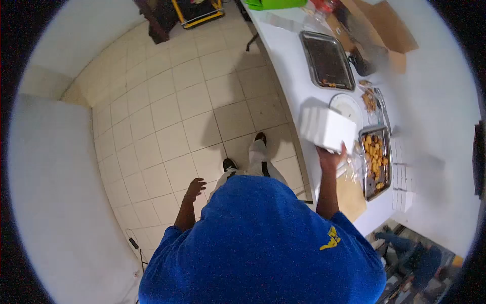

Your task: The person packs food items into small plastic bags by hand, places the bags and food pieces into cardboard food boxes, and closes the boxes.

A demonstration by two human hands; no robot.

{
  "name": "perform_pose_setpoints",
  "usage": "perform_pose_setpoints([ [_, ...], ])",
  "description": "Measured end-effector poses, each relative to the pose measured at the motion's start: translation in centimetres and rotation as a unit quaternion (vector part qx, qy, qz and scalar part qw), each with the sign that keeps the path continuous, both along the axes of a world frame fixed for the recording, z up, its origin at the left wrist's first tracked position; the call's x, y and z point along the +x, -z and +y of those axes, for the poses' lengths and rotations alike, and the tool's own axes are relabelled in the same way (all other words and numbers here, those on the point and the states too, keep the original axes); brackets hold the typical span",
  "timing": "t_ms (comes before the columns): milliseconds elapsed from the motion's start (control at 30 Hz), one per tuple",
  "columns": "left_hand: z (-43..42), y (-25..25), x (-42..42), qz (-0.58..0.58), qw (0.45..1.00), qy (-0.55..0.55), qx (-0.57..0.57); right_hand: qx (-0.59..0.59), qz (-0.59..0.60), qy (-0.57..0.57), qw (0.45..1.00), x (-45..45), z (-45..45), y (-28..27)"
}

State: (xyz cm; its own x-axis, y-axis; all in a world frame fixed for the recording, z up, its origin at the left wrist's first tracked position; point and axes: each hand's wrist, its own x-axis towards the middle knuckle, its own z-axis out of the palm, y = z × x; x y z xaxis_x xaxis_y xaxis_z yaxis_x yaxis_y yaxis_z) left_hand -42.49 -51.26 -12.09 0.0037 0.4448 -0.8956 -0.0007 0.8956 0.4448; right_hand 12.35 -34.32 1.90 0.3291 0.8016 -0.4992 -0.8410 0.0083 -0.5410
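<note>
My right hand (pixel 333 158) grips a white box (pixel 331 130) by its near end, just above the table. The box's left side looks stepped or ribbed; I cannot make out what it is made of. Partly behind it is a round white plate (pixel 348 105). Close to the right of that hand, a metal tray (pixel 389 175) holds several yellowish and dark food pieces (pixel 373 157). Clear plastic wrapping (pixel 356 164) lies beside my wrist. My left hand (pixel 195 190) hangs over the floor with its fingers apart, holding nothing.
Farther along the white table (pixel 283 50) lie a dark metal tray (pixel 329 61), an opened cardboard box (pixel 385 30) and a green item (pixel 276 4). A brown sheet (pixel 350 197) lies near my right forearm. A yellow-framed object (pixel 202 20) stands on the tiled floor (pixel 167 111).
</note>
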Motion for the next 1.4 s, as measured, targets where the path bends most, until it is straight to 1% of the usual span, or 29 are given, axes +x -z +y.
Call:
perform_pose_setpoints([
  [33,1.2,0.2,0.1,-0.031,0.998,0.008,0.05,0.005,-0.017,-0.008,1.0,-1.2,1.6,0.7],
  [100,4.2,0.1,1.1,0.007,0.994,0.047,0.097,0.001,-0.056,-0.015,0.998,-3.6,4.6,1.8],
  [167,8.1,-1.1,3.7,-0.012,0.995,-0.002,0.098,-0.014,-0.066,0.029,0.997,-6.1,7.1,1.4],
  [233,13.3,-2.3,7.3,-0.022,0.996,0.014,0.089,-0.02,-0.027,0.033,0.999,-6.9,7.8,1.4],
  [300,17.8,-4.6,11.6,-0.033,0.978,0.097,0.183,-0.018,0.022,0.002,1.0,-7.3,7.5,0.6],
  [333,20.4,-6.4,13.9,-0.03,0.97,0.138,0.198,-0.016,0.046,-0.013,0.999,-7.2,7.1,0.5],
  [367,23.0,-8.2,16.2,-0.027,0.96,0.18,0.214,-0.025,0.04,-0.03,0.998,-6.8,6.9,0.7],
  [433,26.8,-10.5,20.2,-0.071,0.954,0.189,0.222,-0.044,0.028,-0.068,0.996,-6.1,6.1,1.4],
  [500,29.3,-12.8,23.2,-0.165,0.951,0.176,0.191,-0.061,0.031,-0.108,0.992,-6.1,5.4,1.9],
  [600,30.7,-13.5,27.2,-0.195,0.966,0.125,0.118,-0.061,0.052,-0.152,0.985,-5.4,6.2,2.3],
  [667,31.0,-12.4,28.4,-0.216,0.964,0.109,0.106,-0.06,0.074,-0.158,0.983,-4.6,6.9,3.4],
  [700,30.9,-12.3,29.0,-0.227,0.963,0.103,0.099,-0.076,0.062,-0.155,0.983,-4.4,7.3,2.9],
  [733,30.8,-12.3,29.6,-0.204,0.969,0.098,0.099,-0.091,0.051,-0.149,0.983,-4.3,7.8,2.4],
  [833,31.8,-14.9,29.9,-0.213,0.956,0.134,0.153,-0.115,0.014,-0.136,0.984,-4.6,9.1,2.6],
  [933,32.6,-14.4,29.8,-0.211,0.957,0.128,0.155,-0.11,-0.025,-0.138,0.984,-4.6,10.4,2.7],
  [1067,32.7,-16.4,29.7,-0.19,0.962,0.122,0.153,-0.121,-0.021,-0.178,0.976,-4.9,10.6,1.0],
  [1133,32.2,-16.8,29.2,-0.189,0.961,0.128,0.157,-0.118,-0.058,-0.166,0.977,-6.1,9.8,-1.0],
  [1200,31.6,-17.0,28.9,-0.18,0.958,0.147,0.167,-0.105,-0.087,-0.15,0.979,-7.0,8.8,-1.2],
  [1267,30.6,-17.2,29.1,-0.167,0.952,0.176,0.185,-0.086,-0.113,-0.133,0.981,-7.1,6.9,-0.4],
  [1333,29.5,-17.3,29.6,-0.171,0.947,0.208,0.176,-0.077,-0.185,-0.105,0.974,-7.1,4.0,2.9],
  [1367,28.9,-17.3,30.0,-0.175,0.941,0.229,0.175,-0.088,-0.165,-0.068,0.98,-7.2,2.1,2.6],
  [1400,27.6,-16.0,30.6,-0.162,0.943,0.244,0.158,-0.097,-0.145,-0.031,0.984,-7.3,0.3,2.1],
])
